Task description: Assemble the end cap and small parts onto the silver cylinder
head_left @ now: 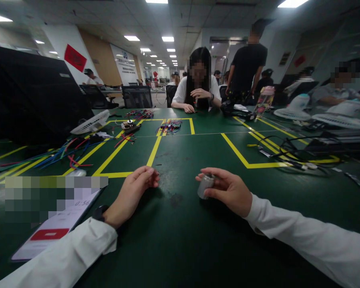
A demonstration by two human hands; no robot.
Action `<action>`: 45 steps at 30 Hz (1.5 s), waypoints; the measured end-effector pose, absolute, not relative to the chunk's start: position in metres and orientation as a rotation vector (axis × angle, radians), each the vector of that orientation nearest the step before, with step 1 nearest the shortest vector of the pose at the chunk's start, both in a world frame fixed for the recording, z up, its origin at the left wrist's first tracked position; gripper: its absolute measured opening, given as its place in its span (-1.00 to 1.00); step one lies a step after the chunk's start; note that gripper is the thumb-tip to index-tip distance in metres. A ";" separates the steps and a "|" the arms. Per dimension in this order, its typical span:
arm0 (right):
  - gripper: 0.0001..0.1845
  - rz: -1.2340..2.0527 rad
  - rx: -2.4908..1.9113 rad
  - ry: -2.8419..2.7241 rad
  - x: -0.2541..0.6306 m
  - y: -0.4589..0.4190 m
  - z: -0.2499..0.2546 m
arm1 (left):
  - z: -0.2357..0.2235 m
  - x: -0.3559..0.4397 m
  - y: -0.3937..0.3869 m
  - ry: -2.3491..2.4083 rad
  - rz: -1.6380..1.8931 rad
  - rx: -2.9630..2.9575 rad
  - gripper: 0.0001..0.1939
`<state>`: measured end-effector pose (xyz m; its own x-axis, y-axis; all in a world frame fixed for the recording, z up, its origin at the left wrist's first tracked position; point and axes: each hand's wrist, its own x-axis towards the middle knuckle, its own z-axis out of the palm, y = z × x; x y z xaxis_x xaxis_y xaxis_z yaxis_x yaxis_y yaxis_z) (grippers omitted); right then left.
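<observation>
A small silver metal cylinder (205, 186) with a narrower top stands tilted slightly just at the green table's surface. The fingers and thumb of my right hand (232, 190) are wrapped round it from the right. To the left, my left hand (139, 184) is closed, its fingers curled in and the thumb against them near the tabletop. Whatever those fingers may hold is hidden. Between both hands lies a stretch of scuffed green table (175, 200). A tablet or phone screen (58, 224) showing a timer and a red button is beside my left forearm.
Bundles of coloured wires (75, 150) lie at the left, near a dark monitor (33, 92) and a white fan (90, 122). Another wire bundle (170, 127) is ahead. Black cables (291, 154) lie right. A person (180, 94) sits opposite. Yellow tape (267, 165) marks the table.
</observation>
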<state>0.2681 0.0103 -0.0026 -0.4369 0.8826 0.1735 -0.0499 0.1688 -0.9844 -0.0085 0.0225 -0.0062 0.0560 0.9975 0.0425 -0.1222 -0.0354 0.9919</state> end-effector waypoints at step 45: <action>-0.77 0.682 -1.076 -2.182 0.288 0.036 0.014 | -0.010 -0.011 0.024 1.053 1.242 1.196 -0.80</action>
<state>0.2885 0.0361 0.0139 -0.4876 0.8238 0.2890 0.5125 0.5381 -0.6692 -0.0106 0.0239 -0.0100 0.0684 0.9963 0.0529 -0.1110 -0.0451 0.9928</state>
